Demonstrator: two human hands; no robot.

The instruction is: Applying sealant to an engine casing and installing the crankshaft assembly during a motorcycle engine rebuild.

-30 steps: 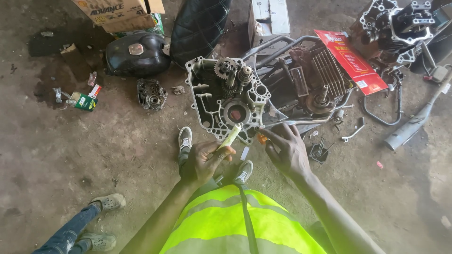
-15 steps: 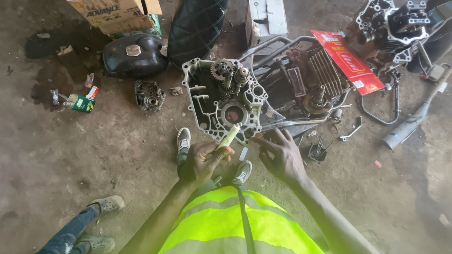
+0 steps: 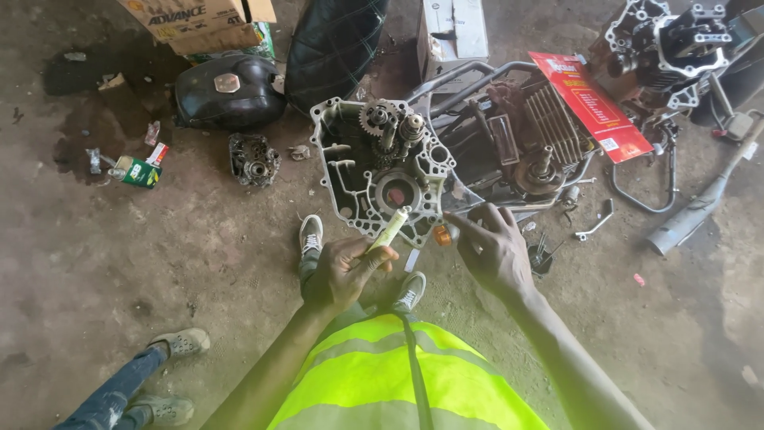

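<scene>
My left hand [image 3: 344,271] grips a small pale yellow tube [image 3: 390,228], its tip pointing up toward the lower edge of a grey engine crankcase half [image 3: 382,171] that lies on the floor with gears showing at its top. My right hand [image 3: 493,248] hovers at the case's lower right corner, fingers pinched around something small that I cannot make out. A small orange cap [image 3: 442,236] lies just left of that hand. My two grey shoes [image 3: 311,236] stand below the case.
A second engine block with fins [image 3: 533,139] and a red packet [image 3: 593,103] lie to the right, a black fuel tank [image 3: 231,91] and cardboard box [image 3: 199,20] at back left. Another person's legs and shoes [image 3: 179,344] stand lower left. An exhaust pipe [image 3: 692,211] lies right.
The view has shifted slightly. My right hand has drawn closer to the crankcase's lower right corner, while my left hand keeps the tube in about the same place.
</scene>
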